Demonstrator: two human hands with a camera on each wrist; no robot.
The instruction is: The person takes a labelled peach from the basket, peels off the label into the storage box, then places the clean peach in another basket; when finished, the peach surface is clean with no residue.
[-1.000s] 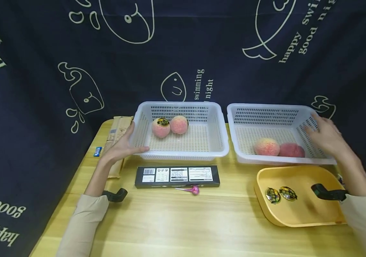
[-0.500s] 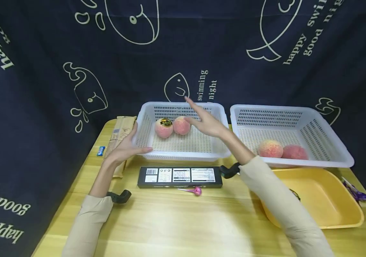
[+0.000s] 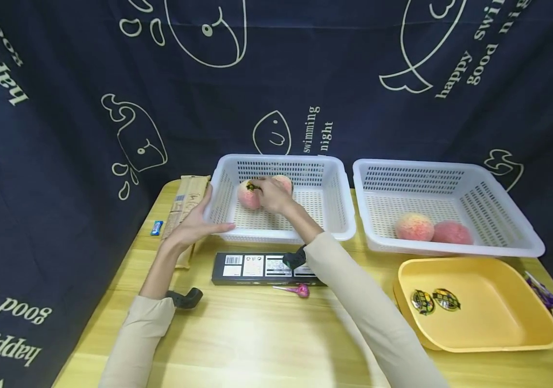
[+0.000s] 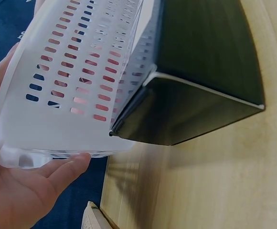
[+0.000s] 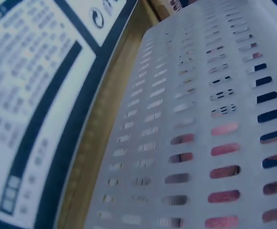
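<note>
My left hand (image 3: 190,229) grips the near left corner of the left white plastic basket (image 3: 267,235), fingers along its side and thumb on the front rim; the left wrist view shows the hand (image 4: 33,186) around this corner. My right hand (image 3: 272,195) reaches into that basket with fingers bent down, pinching at the black-and-gold sticker (image 3: 252,186) on the left peach (image 3: 248,197). A second peach (image 3: 283,183) is partly hidden behind this hand. The right wrist view shows the slotted basket wall (image 5: 148,143), with the hand itself out of sight.
Another white basket (image 3: 524,226) on the right holds two peaches (image 3: 414,227). In front lies a yellow tray (image 3: 480,323) with two stickers (image 3: 446,299). A black box (image 3: 237,280), a lollipop (image 3: 302,291), a brown package (image 3: 191,196) and a blue-wrapped candy (image 3: 157,228) lie around the left basket.
My right hand has moved left from the right basket's right side to the peaches in the left basket, its spread fingers now bent. The left hand has stayed on its basket corner.
</note>
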